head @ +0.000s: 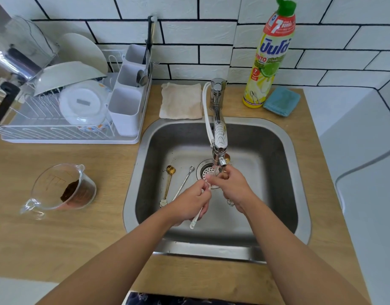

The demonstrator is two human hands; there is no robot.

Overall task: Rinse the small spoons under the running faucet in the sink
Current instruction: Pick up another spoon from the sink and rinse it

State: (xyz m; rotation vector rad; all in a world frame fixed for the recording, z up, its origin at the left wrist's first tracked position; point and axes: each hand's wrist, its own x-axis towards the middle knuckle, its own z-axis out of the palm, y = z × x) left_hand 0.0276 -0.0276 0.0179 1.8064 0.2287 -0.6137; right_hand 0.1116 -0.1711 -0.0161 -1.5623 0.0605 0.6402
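Both my hands are over the steel sink (286, 172), just below the faucet (219, 137), where water runs. My left hand (189, 201) grips a small white spoon (195, 220); its handle sticks out below my palm and its bowl end sits under the stream. My right hand (232, 186) pinches the bowl end with curled fingers. A gold spoon (169, 181) and a silver spoon (183, 183) lie on the sink floor to the left. A gold spoon bowl (227, 158) shows behind the spout, and a flower-shaped handle end (230, 202) below my right wrist.
A dish rack (64, 119) with bowls, plates and a cutlery holder stands at the left. A glass measuring cup (64, 190) with brown powder lies tipped on the wooden counter. A folded cloth (180, 101), a dish soap bottle (269, 53) and a blue sponge (282, 101) sit behind the sink.
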